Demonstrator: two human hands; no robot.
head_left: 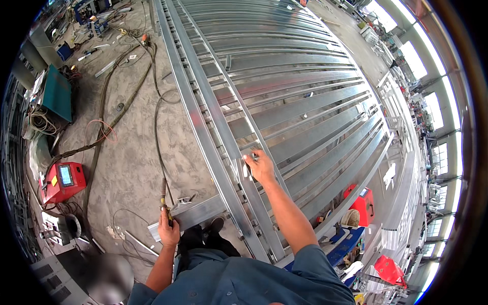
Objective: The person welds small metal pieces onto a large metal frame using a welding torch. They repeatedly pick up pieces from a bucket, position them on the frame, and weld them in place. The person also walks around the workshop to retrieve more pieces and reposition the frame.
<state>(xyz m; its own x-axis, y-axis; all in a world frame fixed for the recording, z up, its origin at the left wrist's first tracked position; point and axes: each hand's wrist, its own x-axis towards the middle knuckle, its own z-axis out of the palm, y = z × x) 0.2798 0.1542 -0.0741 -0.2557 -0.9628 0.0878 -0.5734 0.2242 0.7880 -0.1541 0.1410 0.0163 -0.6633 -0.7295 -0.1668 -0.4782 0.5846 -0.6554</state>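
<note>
Low on the left, my left hand (169,231) is closed around a welding torch (163,199), whose dark cable leads away over the floor. That hand is beside the end of a flat silver metal beam (190,212). My right hand (261,166) reaches out over a large frame of silver metal rails (216,109). Its thumb and fingers are pinched together above the long rails at the frame's left side. A small shiny bit shows at the fingertips, too small to name.
A red machine with a screen (63,182) stands on the floor at left, near thick cables (122,114). Behind it is a green cabinet (57,94). Another red box (362,206) and a blue bench (348,246) are at lower right. A shoe (217,224) shows beside the beam.
</note>
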